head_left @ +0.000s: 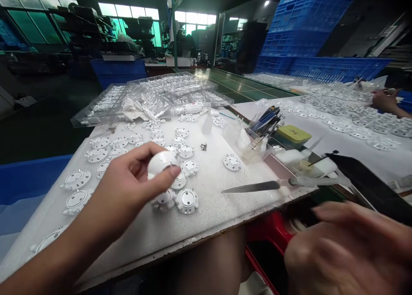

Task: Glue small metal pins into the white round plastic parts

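Note:
My left hand (131, 183) is closed around a rounded white plastic part (161, 162), thumb along its near side, held above the foam-covered table (212, 213). Beneath and around it lie several round white discs with small knobs on their rims, one disc (187, 200) just below the hand. Off to the right, beyond the table's front edge, my right hand (347, 247) is smeared by motion, and its fingers cannot be made out clearly. Closest to it on the table is a pointed metal blade (251, 187). A single white disc (231, 162) rests farther back.
Clear trays (167, 82) of small white parts stand at the back left. A tool holder (265, 123), a yellow-lidded box (293, 135) and a squeeze bottle (207, 124) sit along the right. Another person's hand (384, 101) works at far right, near stacked blue crates (296, 24).

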Demonstrator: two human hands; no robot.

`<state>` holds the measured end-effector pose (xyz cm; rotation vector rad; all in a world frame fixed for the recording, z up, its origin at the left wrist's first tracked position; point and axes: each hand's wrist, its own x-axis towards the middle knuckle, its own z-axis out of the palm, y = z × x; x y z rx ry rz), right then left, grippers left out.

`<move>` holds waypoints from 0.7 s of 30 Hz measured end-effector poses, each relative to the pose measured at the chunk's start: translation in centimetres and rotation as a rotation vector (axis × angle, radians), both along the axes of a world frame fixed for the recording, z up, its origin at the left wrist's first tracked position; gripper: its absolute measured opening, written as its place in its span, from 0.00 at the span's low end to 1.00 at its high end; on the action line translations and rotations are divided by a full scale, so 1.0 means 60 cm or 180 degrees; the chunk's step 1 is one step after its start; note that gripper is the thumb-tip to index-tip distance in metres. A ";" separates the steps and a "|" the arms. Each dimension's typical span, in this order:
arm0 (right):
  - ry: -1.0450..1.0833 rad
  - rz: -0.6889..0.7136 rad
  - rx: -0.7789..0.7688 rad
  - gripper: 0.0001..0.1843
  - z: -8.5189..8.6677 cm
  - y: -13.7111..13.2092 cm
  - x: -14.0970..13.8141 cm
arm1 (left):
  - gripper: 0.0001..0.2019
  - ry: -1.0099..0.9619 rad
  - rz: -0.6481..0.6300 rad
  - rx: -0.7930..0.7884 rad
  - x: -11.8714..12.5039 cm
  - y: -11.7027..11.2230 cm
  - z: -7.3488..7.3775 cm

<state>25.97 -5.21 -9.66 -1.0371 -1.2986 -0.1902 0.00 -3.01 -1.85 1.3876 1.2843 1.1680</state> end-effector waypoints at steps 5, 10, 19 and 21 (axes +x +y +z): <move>-0.0952 0.0780 -0.1204 0.09 0.000 0.002 -0.043 | 0.12 -0.0318 0.0212 -0.0053 -0.010 0.017 -0.005; -0.0975 0.0513 -0.0968 0.05 0.004 0.012 -0.038 | 0.09 -0.0406 0.0005 -0.0171 -0.005 0.014 -0.014; -0.1623 0.0931 -0.0591 0.13 0.025 0.087 -0.034 | 0.09 0.0013 0.0007 -0.0104 -0.001 0.016 -0.014; -0.2011 0.1107 -0.0539 0.13 0.014 0.110 -0.032 | 0.08 0.0083 -0.0072 -0.0113 0.002 0.013 -0.010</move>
